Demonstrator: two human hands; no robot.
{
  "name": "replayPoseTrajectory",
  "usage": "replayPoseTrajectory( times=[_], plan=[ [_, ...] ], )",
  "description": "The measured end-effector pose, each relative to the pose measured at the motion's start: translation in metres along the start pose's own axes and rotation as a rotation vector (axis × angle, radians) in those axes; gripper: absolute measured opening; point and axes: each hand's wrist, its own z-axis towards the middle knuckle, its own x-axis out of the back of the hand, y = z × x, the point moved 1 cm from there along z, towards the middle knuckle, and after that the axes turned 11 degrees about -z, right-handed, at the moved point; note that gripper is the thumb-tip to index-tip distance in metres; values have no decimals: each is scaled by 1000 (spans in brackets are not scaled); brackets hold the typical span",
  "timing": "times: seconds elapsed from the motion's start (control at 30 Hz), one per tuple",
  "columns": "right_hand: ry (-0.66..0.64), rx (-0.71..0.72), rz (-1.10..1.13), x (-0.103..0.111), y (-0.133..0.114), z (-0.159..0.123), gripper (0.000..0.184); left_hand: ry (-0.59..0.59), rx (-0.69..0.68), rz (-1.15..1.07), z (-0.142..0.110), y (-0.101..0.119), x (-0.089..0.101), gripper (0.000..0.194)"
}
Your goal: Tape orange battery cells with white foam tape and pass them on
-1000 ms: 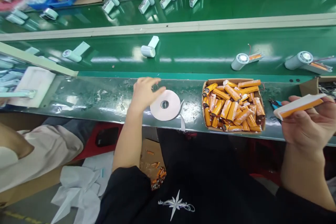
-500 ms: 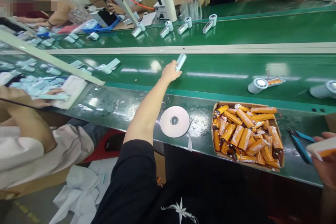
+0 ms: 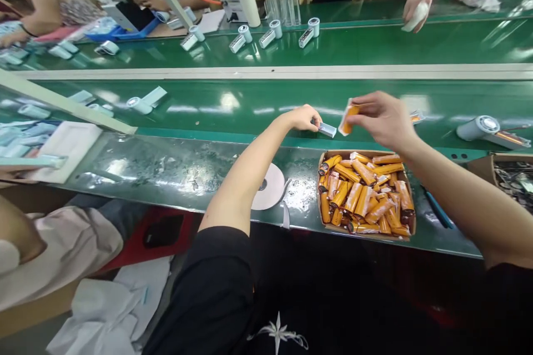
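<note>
My left hand (image 3: 306,118) is closed around one end of a light-blue plastic housing (image 3: 327,130) over the green belt, its open handle end pointing right. Fingers cover the housing's other end. Just to the right, my right hand (image 3: 385,119) pinches an orange battery pack (image 3: 350,117) with a white strip along its side. A narrow gap separates pack and housing. Below my right hand, a cardboard box (image 3: 320,208) holds many similar orange packs (image 3: 362,199). Under my left forearm lies a roll of white tape (image 3: 272,188), partly hidden.
Blue-handled pliers (image 3: 437,208) lie right of the box, partly behind my right forearm. A fan body (image 3: 478,127) with wires sits on the belt (image 3: 216,113) at right; others lie left. Across the belt, a co-worker's hand (image 3: 417,5) holds something white. A slanted post (image 3: 62,101) stands left.
My left hand has brought the housing right and nearer, its handle end now facing right. My right hand has come in from the right edge with the battery pack. The view has shifted right.
</note>
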Motion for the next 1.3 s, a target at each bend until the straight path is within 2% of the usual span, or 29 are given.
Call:
replayPoseTrajectory(
  times=[0.1, 0.17, 0.27, 0.4, 0.67, 0.8, 0.9, 1.03, 1.13, 1.2, 1.23, 1.3],
  plan=[
    [-195, -29, -233, -28, 23, 26, 30, 7, 32, -164, -2, 0, 3, 20],
    [-287, -8, -400, -39, 33, 35, 27, 97, 73, -222, -1, 1, -1, 22],
    [-389, 53, -677, -47, 41, 40, 26, 226, 117, -225, 5, 3, -11, 19],
    [-501, 94, -941, -49, 43, 39, 31, 307, 188, -229, 14, 7, -20, 10],
    [-733, 84, -1108, -62, 27, 37, 43, 373, 256, -247, 16, 24, -28, 7],
    [-764, 10, -1140, -73, 29, 39, 41, 387, 301, -240, 19, 26, -32, 8],
    [-767, -2, -1135, -72, 27, 40, 42, 407, 340, -225, 23, 31, -33, 8],
    [-729, 27, -1102, -54, 9, 44, 39, 462, 406, -205, 30, 48, -32, 5],
    [-547, 59, -895, -23, -13, 28, 39, 549, 426, -190, 14, 64, -31, 28],
    [-379, 51, -662, 8, -24, -2, 35, 568, 331, -155, -23, 72, -34, 45],
    [-312, 35, -574, 25, -28, -23, 34, 536, 250, -129, -52, 74, -38, 50],
    [-244, 21, -486, 59, -32, -76, 35, 398, 91, -62, -125, 71, -50, 53]
  ],
)
